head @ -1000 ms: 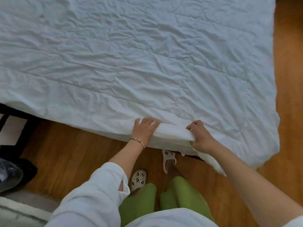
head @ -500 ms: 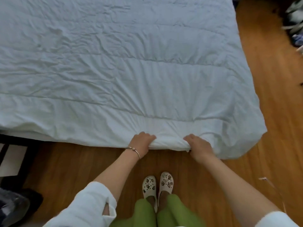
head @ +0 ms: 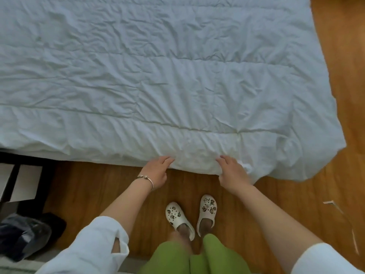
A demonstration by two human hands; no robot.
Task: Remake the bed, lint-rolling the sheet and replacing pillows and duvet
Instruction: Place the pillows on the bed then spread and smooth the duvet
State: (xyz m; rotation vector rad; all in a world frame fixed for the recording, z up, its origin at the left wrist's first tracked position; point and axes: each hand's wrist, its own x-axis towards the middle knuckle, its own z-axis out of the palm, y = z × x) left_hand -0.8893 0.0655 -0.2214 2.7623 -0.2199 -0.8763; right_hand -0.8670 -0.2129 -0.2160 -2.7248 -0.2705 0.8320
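Wooden floor point(head: 197, 180) borders the bed, where the white duvet point(head: 158, 76) lies spread. Left hand point(head: 156, 172) and right hand point(head: 232, 172), clutching its hem a moment ago, now rest loose-fingered; placement looks nearly finished.

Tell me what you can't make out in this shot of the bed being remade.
Head view only:
- Pillows and sheet: none visible; the white duvet covers the bed, whose far end is cut off by the top edge.
- Left hand and right hand: fingertips lie at the duvet's near hem; grip unclear.
- Dark bundle on the floor, lower left: blurred, unidentifiable.
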